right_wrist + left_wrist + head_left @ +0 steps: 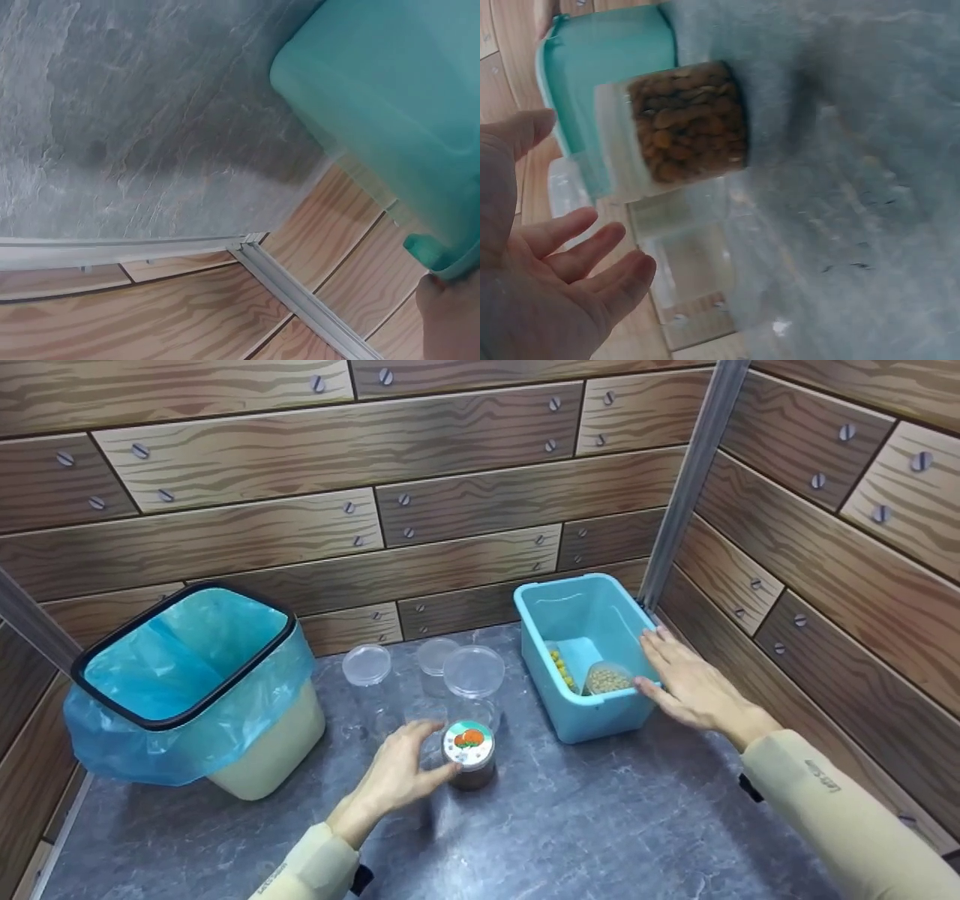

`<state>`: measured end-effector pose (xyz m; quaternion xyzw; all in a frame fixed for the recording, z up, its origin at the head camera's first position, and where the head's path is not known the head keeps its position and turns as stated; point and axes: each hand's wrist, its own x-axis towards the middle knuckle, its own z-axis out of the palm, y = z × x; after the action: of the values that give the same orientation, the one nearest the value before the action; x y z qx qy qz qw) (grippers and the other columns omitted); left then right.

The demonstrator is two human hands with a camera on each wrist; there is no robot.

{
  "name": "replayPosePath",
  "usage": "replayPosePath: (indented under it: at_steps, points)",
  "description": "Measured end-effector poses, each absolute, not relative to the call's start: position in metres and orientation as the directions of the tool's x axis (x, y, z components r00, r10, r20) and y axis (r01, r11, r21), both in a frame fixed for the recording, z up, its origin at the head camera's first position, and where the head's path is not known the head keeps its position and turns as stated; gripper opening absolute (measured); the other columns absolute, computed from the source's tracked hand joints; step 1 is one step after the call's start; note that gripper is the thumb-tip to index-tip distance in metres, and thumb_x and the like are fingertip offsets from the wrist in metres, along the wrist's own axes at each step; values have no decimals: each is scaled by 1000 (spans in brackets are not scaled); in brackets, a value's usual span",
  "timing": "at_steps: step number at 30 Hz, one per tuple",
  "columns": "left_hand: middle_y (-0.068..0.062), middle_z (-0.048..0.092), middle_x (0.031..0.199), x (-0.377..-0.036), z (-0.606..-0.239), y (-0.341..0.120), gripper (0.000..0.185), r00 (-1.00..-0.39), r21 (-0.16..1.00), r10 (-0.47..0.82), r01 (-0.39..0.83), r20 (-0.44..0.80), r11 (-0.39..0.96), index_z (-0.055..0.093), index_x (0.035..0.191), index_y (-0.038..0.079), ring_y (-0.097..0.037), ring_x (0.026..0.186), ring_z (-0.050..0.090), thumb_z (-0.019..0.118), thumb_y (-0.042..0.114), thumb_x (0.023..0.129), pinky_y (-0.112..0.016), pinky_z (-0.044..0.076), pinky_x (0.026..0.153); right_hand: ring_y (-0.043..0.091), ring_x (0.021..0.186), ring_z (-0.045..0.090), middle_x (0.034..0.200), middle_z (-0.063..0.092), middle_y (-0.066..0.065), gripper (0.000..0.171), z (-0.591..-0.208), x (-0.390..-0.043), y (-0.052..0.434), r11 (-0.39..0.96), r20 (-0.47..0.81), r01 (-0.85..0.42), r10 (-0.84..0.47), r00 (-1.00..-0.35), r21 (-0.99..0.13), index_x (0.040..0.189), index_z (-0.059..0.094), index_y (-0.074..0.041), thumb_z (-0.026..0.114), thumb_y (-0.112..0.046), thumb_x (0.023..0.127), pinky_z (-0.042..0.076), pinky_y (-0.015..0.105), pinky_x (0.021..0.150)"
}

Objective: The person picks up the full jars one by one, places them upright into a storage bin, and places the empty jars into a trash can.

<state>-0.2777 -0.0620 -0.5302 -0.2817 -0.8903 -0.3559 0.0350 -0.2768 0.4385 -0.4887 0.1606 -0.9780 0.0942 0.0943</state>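
Observation:
A clear jar of brown nut-like pieces [690,124], its lid [469,741] printed with an orange fruit picture, stands upright on the table. My left hand [397,772] is close beside it, thumb and fingers spread; the left wrist view shows a gap between hand and jar. With fingers extended, my right hand [694,682] touches the right rim of a light-blue bin [600,720]. Inside that bin are a clear jar of pale beige pellets [609,679] and some yellow pieces [560,669]. The right wrist view shows only a bit of the hand at the rim.
Behind the jar stand several clear lidded containers [474,671]. A cream waste bin [281,750] with a blue liner [180,750] and black rim is on the left. Wood-patterned walls [480,435] close off the back and right of the grey marbled table [570,825].

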Motion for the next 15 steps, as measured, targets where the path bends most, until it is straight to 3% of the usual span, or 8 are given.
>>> replayPosePath:
  at_steps: [6, 15]
  points:
    - [-28, 68, 153, -277, -547, -57, 93, -879, 694, 440, 434, 185, 575, 61, 153, -7, -50, 142, 66, 96, 45, 85, -67, 54, 120, 53, 174, 16, 185, 26, 27, 78, -491, -278, 438, 925, 225, -338, -297, -928, -174, 174, 28, 8, 52, -41, 118, 8, 47, 146]
    - [-28, 69, 152, -281, -564, -38, 108, -904, 770, 398, 365, 158, 524, 52, 160, -10, -47, 141, 68, 101, 42, 79, -63, 52, 123, 53, 174, 18, 184, 27, 29, 78, -492, -278, 438, 924, 221, -345, -307, -926, -164, 173, 28, 9, 53, -41, 118, 16, 56, 145]
